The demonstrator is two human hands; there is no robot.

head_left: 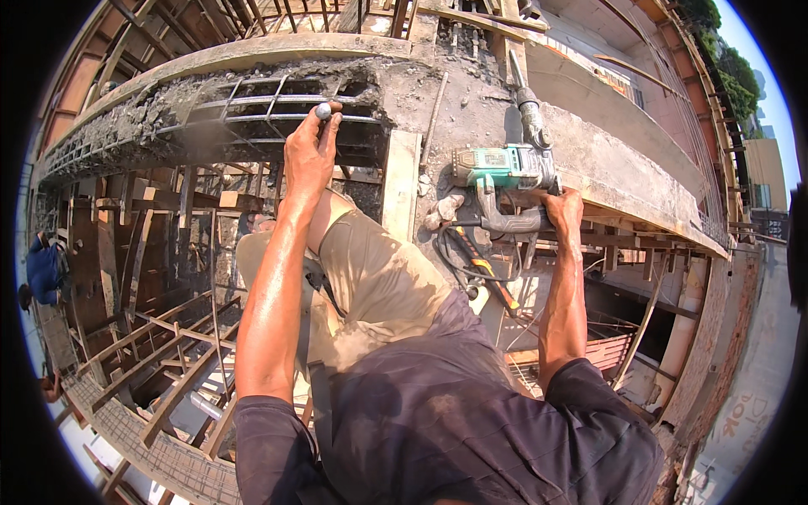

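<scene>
My left hand (309, 160) is raised over the broken concrete beam, fingers pinched round a small grey round-ended piece (323, 110); its kind is unclear. Below it, steel reinforcing bars (269, 99) run through the opened beam. At the right, a teal and grey demolition hammer (509, 167) lies on the concrete, its chisel end pointing away from me. My right hand (562, 209) is closed on the rear of that tool, by its handle. Close to the tool's left are a dirty glove-like bundle (444, 210) and a hammer with a yellow and black handle (480, 263).
A wooden board (401, 185) lies beside my knee. Timber props and open framing (181, 370) drop away on the left, where another person in blue (44, 268) is lower down. A concrete ledge (627, 160) runs along the right. A black cable (450, 261) loops near the tool.
</scene>
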